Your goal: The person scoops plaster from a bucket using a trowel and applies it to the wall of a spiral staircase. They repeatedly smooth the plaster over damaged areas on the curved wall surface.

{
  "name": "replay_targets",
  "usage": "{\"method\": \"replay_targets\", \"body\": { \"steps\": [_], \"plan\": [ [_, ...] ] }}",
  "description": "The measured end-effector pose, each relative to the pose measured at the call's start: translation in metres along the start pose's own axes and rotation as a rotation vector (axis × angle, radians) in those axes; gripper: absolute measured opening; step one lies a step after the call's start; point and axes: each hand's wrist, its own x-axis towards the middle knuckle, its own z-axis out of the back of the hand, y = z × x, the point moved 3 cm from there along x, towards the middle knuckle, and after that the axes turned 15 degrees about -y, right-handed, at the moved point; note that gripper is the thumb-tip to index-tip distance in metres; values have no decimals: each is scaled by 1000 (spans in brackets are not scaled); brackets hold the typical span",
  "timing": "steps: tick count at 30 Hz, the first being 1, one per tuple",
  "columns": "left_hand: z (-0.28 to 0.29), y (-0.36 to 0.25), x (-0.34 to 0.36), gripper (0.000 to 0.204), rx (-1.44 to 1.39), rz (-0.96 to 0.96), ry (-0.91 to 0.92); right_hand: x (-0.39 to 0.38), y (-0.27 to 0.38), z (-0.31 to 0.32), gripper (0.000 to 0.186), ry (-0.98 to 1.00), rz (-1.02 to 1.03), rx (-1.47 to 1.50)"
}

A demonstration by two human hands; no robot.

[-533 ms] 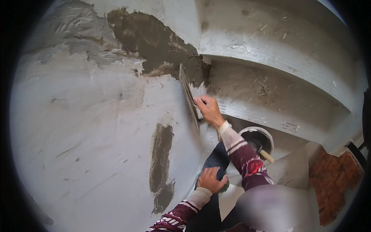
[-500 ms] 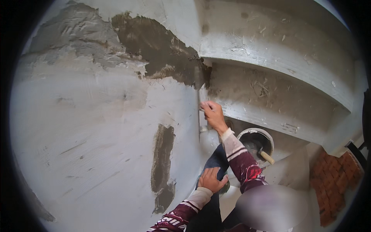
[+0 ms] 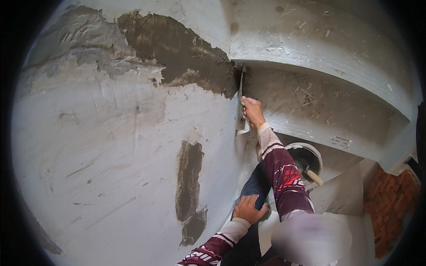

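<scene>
My right hand [image 3: 253, 111] is closed round the handle of a plastering trowel [image 3: 242, 84]. The narrow blade shows nearly edge-on, in the corner where the white wall [image 3: 111, 164] meets the stair steps. Its far end is beside the right end of a dark, damp-looking mortar patch [image 3: 186, 53]; whether the blade touches the wall I cannot tell. My left hand [image 3: 250, 209] lies with fingers spread on my knee, holding nothing. A narrower dark patch [image 3: 188, 181] runs down the wall to the left of that hand.
Right of my right forearm stands a round bucket [image 3: 317, 153] with grey mix, and a wooden-handled trowel [image 3: 315, 178] leans in it. Concrete steps [image 3: 288, 95] with loose flakes rise at the far right. Red bricks [image 3: 390, 208] lie at the lower right.
My right hand has moved farther away and slightly right, and the trowel now appears edge-on at the corner. My left hand remains on the knee. The view has shifted slightly.
</scene>
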Motion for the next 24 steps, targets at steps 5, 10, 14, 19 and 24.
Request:
{"method": "replay_targets", "body": {
  "steps": [5, 10, 14, 19, 24],
  "plan": [
    [1, 4, -1, 45, 45, -19, -31, -28, 17, -16, 32, 80, 58, -42],
    [4, 4, -1, 47, 18, 34, 18, -52, 35, -29, 33, 77, 68, -20],
    [5, 4, -3, 49, 48, 67, 45, -68, 47, -35, 34, 76, 63, -19],
    [0, 6, -6, 49, 71, 80, 70, -92, 80, -46, 35, 142, 121, -29],
    [1, 6, -6, 50, 69, 80, 84, -127, 124, -63, 34, 243, 284, -60]
  ]
}}
